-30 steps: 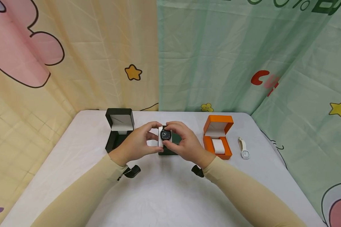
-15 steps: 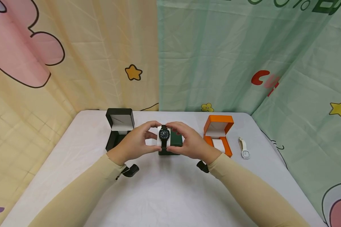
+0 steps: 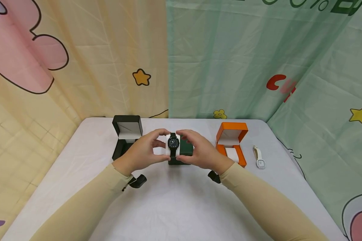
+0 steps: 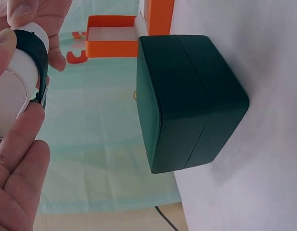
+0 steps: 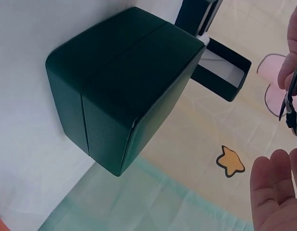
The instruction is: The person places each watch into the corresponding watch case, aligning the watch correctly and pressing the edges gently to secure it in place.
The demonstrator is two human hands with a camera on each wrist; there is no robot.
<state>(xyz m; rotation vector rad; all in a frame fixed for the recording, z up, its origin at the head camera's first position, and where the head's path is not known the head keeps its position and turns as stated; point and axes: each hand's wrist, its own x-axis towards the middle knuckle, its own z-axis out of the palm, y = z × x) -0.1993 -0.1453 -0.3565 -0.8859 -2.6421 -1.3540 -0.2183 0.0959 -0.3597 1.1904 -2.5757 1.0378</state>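
My left hand (image 3: 140, 150) and right hand (image 3: 203, 150) hold a white watch cushion (image 3: 178, 149) between thumbs and fingers, one at each side. Around it runs a black wristwatch (image 3: 173, 143), its squarish dial facing up toward the head camera. In the left wrist view the dark strap (image 4: 35, 45) bends round the pale cushion, with fingertips from both hands at its edges. The right wrist view catches only the buckle side of the watch (image 5: 291, 103) at the right border. Beneath and behind the hands stands a closed dark green box (image 4: 187, 106), partly hidden in the head view.
On the left, an open black watch box (image 3: 127, 129) stands partly behind my left hand. An open orange box (image 3: 233, 129) with a white cushion (image 3: 231, 154) stands right, beside a white wristwatch (image 3: 260, 163). A white cloth (image 3: 175, 207) covers the table; curtains hang behind.
The right thumb and fingers have moved off the watch face to the cushion's right edge, baring the dial and strap. Watch and cushion have shifted slightly left.
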